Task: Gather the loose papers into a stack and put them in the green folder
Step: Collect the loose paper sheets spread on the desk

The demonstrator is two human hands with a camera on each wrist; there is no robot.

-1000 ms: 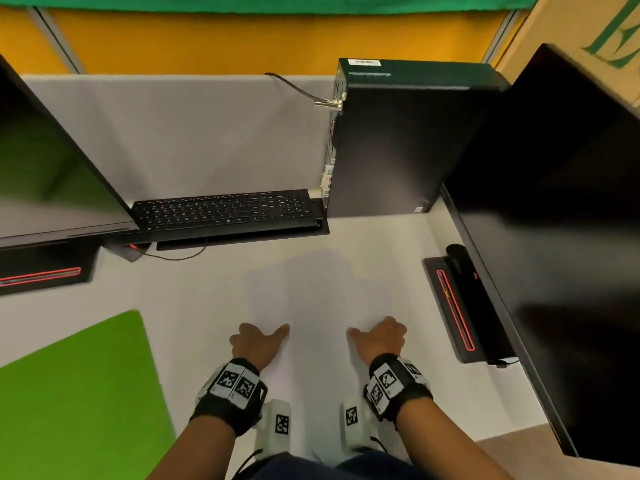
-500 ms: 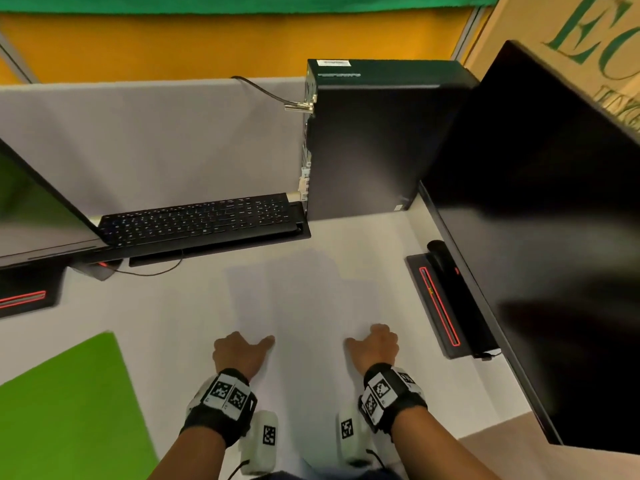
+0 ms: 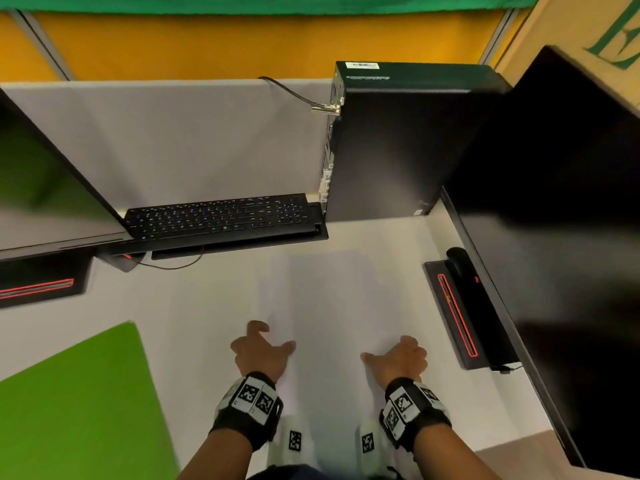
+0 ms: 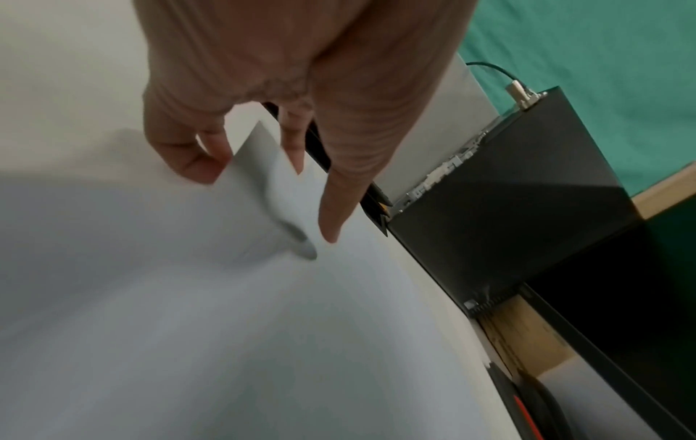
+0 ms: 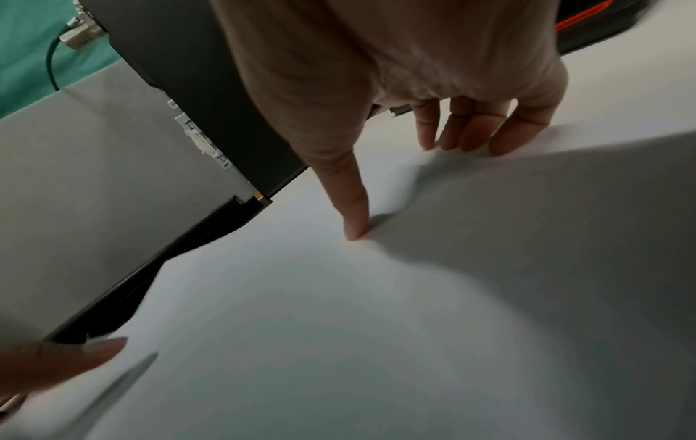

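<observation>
- the loose papers (image 3: pixel 325 306) lie flat in the middle of the white desk (image 3: pixel 207 306), between the two hands and in front of the keyboard (image 3: pixel 221 216); they are white on white, so their edges are hard to make out from the head view.
- the left hand (image 3: pixel 258 351) sits at the left edge of the sheets with fingers bent down; in the left wrist view its fingertips (image 4: pixel 203 169) touch a sheet edge that stands lifted off the desk, with the thumb reaching down just beside it. whether it truly pinches that sheet i cannot tell.
- the right hand (image 3: pixel 398 360) is spread with its fingertips (image 5: pixel 501 140) pressing down at the right edge of the papers and the thumb planted on the sheet; it grips nothing.
- the green folder (image 3: pixel 69 403) lies at the left front of the desk, well apart from the papers and looking closed.
- risk: if only the top sheet comes up on the left, the sheets under it may stay behind and the stack would split.
- risk: pushing the two edges inward too hard could buckle or crease the thin paper rather than square it.
- risk: sheets sliding forward could slip under the keyboard or towards the computer tower (image 3: pixel 398 143).
- risk: the folder probably needs a hand to open it, so carrying the stack one-handed could let it fan out.
</observation>
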